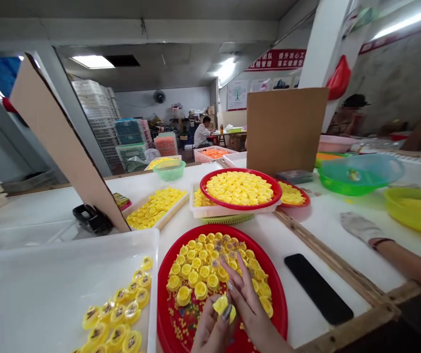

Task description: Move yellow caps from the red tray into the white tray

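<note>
My left hand (210, 331) pinches a yellow plastic cap (223, 306) low over a round red tray (161, 289). My right hand (245, 304) is beside that cap, its fingers spread above the tray. A heap of yellow caps (210, 267) fills the tray's upper half, most lying with their tops upward. Small yellow bits (184, 318) are scattered on the tray's patterned floor. To the left, a white plastic tray (48, 294) carries overlapping yellow caps with dark-printed centres (116, 314).
A black phone (318, 289) lies on the white table to the right. A co-worker's white-gloved hand (360, 228) rests beyond a wooden strip (337, 262). Further back stand a red tray of caps (239, 189), a cardboard divider (285, 130), and green and yellow basins (416, 211).
</note>
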`<state>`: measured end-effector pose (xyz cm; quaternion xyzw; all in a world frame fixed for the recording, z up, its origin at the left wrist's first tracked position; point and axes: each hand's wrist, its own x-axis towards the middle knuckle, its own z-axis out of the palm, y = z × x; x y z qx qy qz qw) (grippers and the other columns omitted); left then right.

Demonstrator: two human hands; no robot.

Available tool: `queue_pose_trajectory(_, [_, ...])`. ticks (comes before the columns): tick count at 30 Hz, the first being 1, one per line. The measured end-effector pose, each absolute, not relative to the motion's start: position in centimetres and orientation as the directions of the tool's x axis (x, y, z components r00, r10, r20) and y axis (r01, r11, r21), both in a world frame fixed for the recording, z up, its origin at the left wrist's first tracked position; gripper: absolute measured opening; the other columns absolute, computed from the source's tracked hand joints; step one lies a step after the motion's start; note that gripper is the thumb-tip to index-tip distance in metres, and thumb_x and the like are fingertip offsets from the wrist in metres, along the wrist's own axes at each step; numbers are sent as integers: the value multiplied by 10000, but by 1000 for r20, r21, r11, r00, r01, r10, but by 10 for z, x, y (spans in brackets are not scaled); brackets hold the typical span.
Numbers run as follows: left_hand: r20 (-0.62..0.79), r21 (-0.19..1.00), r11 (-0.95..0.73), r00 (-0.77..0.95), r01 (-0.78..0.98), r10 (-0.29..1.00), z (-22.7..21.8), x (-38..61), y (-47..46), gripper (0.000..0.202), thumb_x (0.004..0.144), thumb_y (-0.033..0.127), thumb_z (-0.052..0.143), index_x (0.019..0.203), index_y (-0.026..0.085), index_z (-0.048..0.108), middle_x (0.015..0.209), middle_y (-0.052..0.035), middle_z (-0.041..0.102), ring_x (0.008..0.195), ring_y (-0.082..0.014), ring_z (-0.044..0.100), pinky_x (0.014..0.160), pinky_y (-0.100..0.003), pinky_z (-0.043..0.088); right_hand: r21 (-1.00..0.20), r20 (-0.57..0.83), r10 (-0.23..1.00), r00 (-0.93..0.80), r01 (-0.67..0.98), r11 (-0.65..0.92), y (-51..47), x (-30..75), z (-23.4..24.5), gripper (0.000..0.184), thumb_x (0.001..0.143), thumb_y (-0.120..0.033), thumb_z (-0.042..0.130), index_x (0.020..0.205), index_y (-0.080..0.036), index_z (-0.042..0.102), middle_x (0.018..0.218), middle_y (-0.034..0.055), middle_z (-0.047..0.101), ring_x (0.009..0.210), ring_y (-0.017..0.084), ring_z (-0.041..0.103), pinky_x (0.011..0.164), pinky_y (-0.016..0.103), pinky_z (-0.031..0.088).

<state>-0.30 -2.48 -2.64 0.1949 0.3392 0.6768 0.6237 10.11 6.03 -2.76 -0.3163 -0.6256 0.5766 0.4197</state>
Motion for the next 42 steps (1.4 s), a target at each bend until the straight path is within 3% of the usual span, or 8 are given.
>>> queue_pose_trajectory(5, [-181,719,0,-187,-695,966,-22,-13,-29,453,656,509,825,972,215,687,1227,-126,662,1345,-328,455,1145,-447,327,-825,462,758,-461,89,558,64,110,-28,230,961,-311,504,1102,-235,669,1309,96,626,1238,219,563,1043,380,471])
queue_pose_trajectory(11, [-155,755,-8,-191,-655,969,-18,-22,-33,420,655,475,840,926,210,661,1142,-99,689,1206,-293,583,1089,-437,380,-491,661,461,-592,122,862,69,125,-19,362,918,-195,572,1274,-244,616,1250,71,664,1195,225,596,975,357,538])
queue_pose_trajectory(16, [-206,816,74,-169,-573,964,-23,-17,-40,489,639,512,835,997,229,660,1142,-91,687,1152,-281,602,1017,-375,433,-502,705,492,-511,131,855,61,125,-16,238,908,-203,597,1139,-233,646,1143,65,716,1057,199,680,897,297,580])
queue_pose_trajectory(22, [-177,869,23,-267,-495,947,-12,-14,-44,465,617,497,854,940,237,643,1154,-77,693,1155,-266,611,983,-320,457,-476,785,509,-352,182,860,53,130,-15,403,924,-229,580,1315,-212,483,1151,73,707,1081,181,668,906,249,557])
queue_pose_trajectory(27, [-113,864,-18,-227,-504,967,-4,-12,-40,508,634,486,851,959,225,559,899,-59,738,914,-244,713,896,-350,512,-358,866,407,-289,209,910,48,139,-8,436,910,-171,589,1331,-185,476,1156,95,702,1066,188,674,917,265,559])
queue_pose_trajectory(31, [-86,877,-45,-249,-478,965,-4,-10,-36,526,656,491,834,978,216,522,851,-65,731,751,-228,718,724,-324,532,-362,876,404,-263,194,912,46,144,-4,566,877,-104,600,1395,-221,405,1180,83,695,1076,204,671,901,301,579])
queue_pose_trajectory(35, [-89,901,-31,-254,-433,963,-7,-12,-30,538,682,531,799,1005,214,508,831,-50,705,685,-189,677,625,-270,487,-439,829,470,-304,168,883,46,140,-1,539,883,-108,588,1377,-254,428,1212,70,681,1101,210,658,917,306,571])
queue_pose_trajectory(42, [-38,917,-34,-172,-397,984,-12,-14,-25,416,783,436,735,1075,199,557,816,-25,662,731,-135,596,674,-224,437,-556,674,493,-549,62,829,49,121,-18,577,909,-137,580,1424,-294,375,1275,56,652,1143,207,633,934,268,548])
